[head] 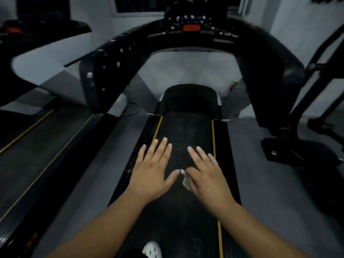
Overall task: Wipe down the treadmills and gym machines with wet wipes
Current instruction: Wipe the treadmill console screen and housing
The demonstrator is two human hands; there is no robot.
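We see only a white corner of the wet wipe [185, 180], at the thumb side of the right hand [206, 177]; the rest lies hidden under the palm on the treadmill belt [184, 131]. The console [191, 25] markings are blurred and we cannot read them. The neighbouring treadmill [28, 138] is cut by the left edge, the gym machine [316, 86] by the right, a white shoe [152, 249] by the bottom. Lettering [200, 243] near the belt's right edge is too dark to read.

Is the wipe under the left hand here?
No, the white wipe peeks out from beneath the right hand, while the left hand lies flat with spread fingers over the treadmill belt.
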